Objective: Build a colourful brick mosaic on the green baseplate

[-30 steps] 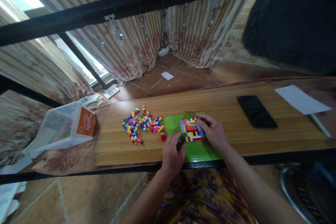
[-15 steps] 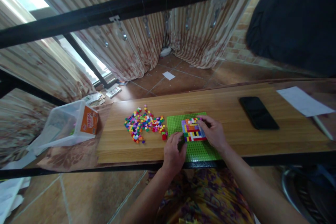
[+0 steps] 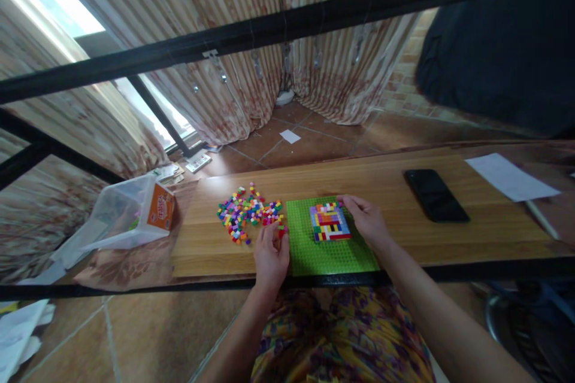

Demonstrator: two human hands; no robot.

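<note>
Picking loose bricks (image 3: 240, 213) seems in hand, next wanting a neat pinch: left hand (image 3: 272, 255) eight o'clock of the brick mosaic (image 3: 330, 224) on the green baseplate (image 3: 300, 254), right hand (image 3: 369, 223) at its one-o'clock corner, neither grip discernible.

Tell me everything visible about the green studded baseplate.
The green baseplate is a thin, straight-edged sheet, seemingly plastic, covered in small round studs. It lies flat on the wooden tabletop, close to its near edge. A multicoloured brick build sits on its far half. The right hand overlaps its right edge; whether they touch is unclear.
</note>
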